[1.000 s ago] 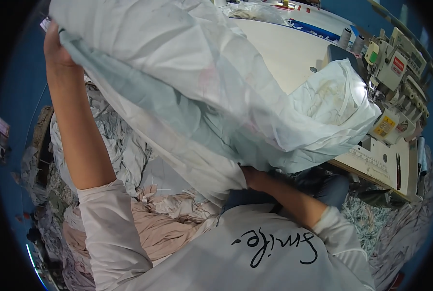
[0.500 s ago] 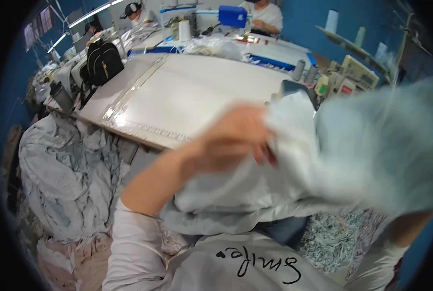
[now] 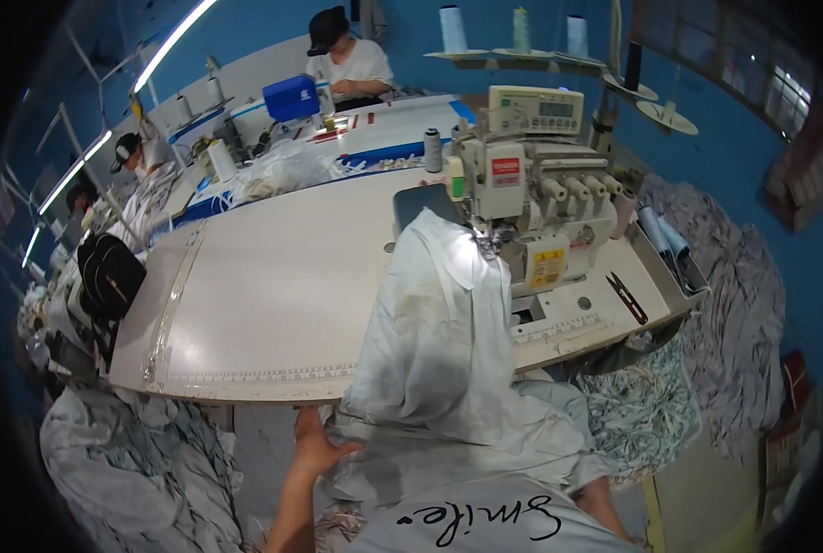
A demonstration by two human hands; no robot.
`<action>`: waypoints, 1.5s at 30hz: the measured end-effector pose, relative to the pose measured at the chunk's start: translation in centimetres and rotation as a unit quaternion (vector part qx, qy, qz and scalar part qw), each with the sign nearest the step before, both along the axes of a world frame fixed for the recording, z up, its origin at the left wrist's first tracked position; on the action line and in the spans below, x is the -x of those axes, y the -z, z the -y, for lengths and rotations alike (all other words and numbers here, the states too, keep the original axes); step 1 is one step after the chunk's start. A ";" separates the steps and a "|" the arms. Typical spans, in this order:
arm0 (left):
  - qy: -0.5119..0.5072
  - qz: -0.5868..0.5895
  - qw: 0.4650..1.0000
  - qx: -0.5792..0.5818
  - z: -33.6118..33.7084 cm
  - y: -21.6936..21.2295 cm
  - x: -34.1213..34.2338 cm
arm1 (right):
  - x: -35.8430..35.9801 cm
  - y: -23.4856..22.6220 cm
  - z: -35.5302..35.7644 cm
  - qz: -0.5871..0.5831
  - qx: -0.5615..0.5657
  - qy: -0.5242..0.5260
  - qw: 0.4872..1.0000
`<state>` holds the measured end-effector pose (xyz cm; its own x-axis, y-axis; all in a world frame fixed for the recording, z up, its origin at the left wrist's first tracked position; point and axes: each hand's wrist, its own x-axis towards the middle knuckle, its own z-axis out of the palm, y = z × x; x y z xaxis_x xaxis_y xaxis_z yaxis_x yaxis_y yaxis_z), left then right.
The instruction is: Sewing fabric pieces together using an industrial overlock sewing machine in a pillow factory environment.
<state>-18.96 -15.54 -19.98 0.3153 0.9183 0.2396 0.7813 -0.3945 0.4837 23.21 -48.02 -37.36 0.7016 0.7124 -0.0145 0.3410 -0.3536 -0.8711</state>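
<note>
A pale grey-white garment (image 3: 439, 341) drapes from the needle area of an overlock sewing machine (image 3: 536, 198) down over the near edge of the white worktable (image 3: 273, 295) and into the person's lap, at about six o'clock in the view. The person's left hand (image 3: 315, 449) lies at seven o'clock below the table edge, fingers spread and flat against the cloth's lower left hem, gripping nothing. The right hand is hidden: only a strip of forearm (image 3: 600, 502) shows at five o'clock under the fabric, so its grasp cannot be told. On the machine's bed at three o'clock lies a small pair of thread snips (image 3: 630, 298). Thread cones (image 3: 520, 29) stand on a rack at twelve o'clock. Heaps of grey fabric (image 3: 135, 461) fill the floor at eight o'clock, and more cloth (image 3: 734, 304) is piled at three o'clock beyond the table. A black bag (image 3: 110, 274) sits at nine o'clock. Another person in a dark cap (image 3: 345, 57) works at a far bench at twelve o'clock.
</note>
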 end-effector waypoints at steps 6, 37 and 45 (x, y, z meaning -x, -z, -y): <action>0.087 0.112 0.973 0.184 -3.7 6.8 -3.5 | 4.3 -7.8 -20.1 0.246 -0.052 -0.217 0.943; 0.053 0.123 0.906 -0.402 -20.6 -13.5 -10.1 | 4.0 -30.7 -30.3 -0.308 -0.201 -0.156 0.917; 0.470 -0.049 0.860 -0.191 -14.9 -18.3 -19.5 | 3.2 -29.5 -30.5 -0.333 -0.164 -0.227 0.900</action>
